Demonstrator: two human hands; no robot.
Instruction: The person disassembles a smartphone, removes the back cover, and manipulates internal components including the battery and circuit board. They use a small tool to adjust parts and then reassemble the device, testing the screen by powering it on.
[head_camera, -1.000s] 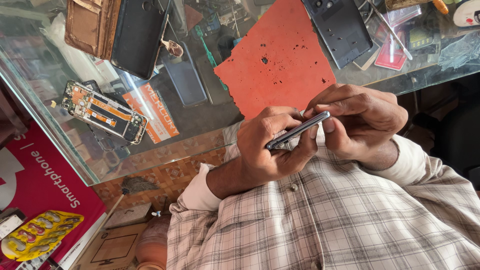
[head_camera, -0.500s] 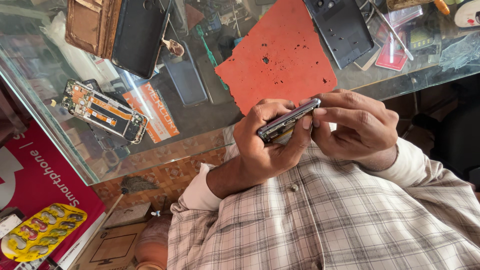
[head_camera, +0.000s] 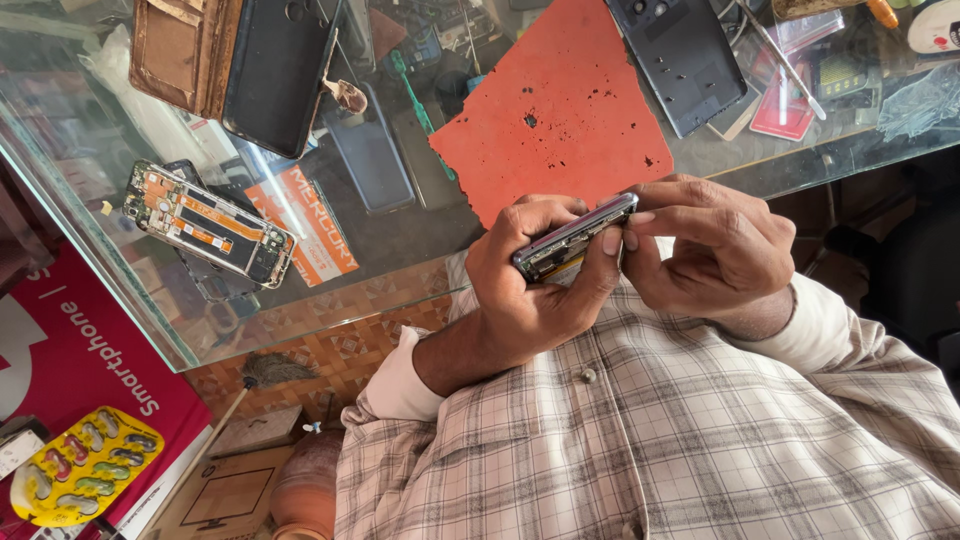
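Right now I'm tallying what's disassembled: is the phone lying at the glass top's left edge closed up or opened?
Opened: the phone lies with orange innards bared, no cover on.

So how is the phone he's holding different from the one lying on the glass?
The held phone is gripped edge-on between both hands, closed up. The opened phone lies flat on the glass counter, untouched, its orange and dark insides showing. Both are slim rectangles.

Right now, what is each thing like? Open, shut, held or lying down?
left hand, gripping the phone edge-up.
right hand, fingertips pinching the phone's end.
stripped phone, lying flat on the glass counter, insides showing.
dark back cover, lying loose on the counter.
red mat, flat, speckled with dark marks.
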